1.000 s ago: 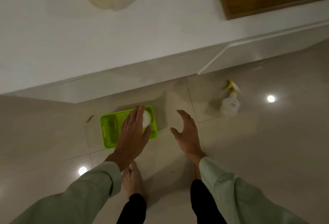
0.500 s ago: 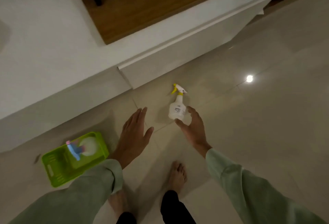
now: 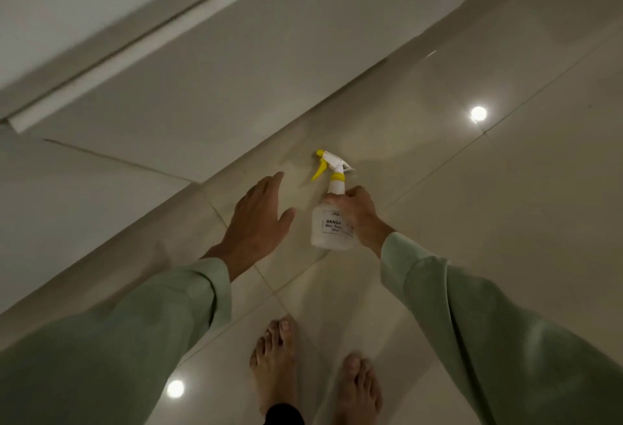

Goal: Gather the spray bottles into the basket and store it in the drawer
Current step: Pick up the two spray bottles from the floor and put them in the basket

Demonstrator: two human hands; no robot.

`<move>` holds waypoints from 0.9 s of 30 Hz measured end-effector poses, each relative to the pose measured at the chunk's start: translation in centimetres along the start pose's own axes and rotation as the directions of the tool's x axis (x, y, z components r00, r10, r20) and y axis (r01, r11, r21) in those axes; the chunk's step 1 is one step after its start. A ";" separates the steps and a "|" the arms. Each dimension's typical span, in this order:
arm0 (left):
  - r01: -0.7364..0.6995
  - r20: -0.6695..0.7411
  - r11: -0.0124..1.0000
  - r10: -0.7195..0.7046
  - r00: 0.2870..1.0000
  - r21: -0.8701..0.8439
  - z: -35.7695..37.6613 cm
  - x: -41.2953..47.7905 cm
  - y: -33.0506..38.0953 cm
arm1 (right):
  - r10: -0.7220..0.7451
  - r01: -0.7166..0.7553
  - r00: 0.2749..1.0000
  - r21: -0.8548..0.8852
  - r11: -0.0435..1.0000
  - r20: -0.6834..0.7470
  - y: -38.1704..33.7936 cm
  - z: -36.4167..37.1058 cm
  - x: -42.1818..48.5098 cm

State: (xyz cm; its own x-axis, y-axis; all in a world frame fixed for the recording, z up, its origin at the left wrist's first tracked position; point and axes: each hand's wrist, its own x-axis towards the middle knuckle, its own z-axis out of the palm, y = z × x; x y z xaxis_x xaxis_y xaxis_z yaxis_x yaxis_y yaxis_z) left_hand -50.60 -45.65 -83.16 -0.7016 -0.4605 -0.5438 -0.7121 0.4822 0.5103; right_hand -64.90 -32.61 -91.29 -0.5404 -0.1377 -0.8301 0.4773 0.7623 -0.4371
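The right hand [image 3: 359, 213] has its grip around the spray bottle [image 3: 332, 222] on the floor mid-frame, the left hand [image 3: 259, 219] is spread empty, so squeeze firmly before lifting straight up.

The right hand [image 3: 359, 213] covers part of the spray bottle's [image 3: 332, 222] label, its small print unreadable.
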 end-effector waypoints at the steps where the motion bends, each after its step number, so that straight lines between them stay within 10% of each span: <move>1: -0.001 -0.001 1.000 0.001 1.000 -0.001 0.3 0.3 -0.3 | 0.006 -0.006 1.000 0.013 1.000 0.006 0.1 0.5 0.4; 11: 0.031 -0.027 0.997 -0.033 0.999 -0.072 -4.1 -8.4 -1.0 | -0.125 0.103 0.984 0.173 0.980 0.125 -2.8 -0.3 -10.2; 21: 0.190 -0.226 0.959 -0.237 0.945 -0.211 -13.4 -27.0 -3.0 | -0.365 0.337 0.828 0.144 0.931 0.426 -6.7 2.2 -32.1; 27: 0.246 -0.320 0.920 -0.342 0.883 -0.306 -17.7 -37.4 -8.4 | -0.521 0.545 0.769 0.045 0.837 0.370 -5.7 9.2 -42.4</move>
State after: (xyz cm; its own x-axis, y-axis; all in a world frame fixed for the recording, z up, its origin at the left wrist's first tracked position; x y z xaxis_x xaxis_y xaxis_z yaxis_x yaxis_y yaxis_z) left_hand -18.85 -45.61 -55.31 -0.3847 -0.8104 -0.4418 -0.8358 0.1028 0.5393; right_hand -38.31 -37.00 -56.77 -0.4076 -0.7369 -0.5393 0.1360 0.5350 -0.8338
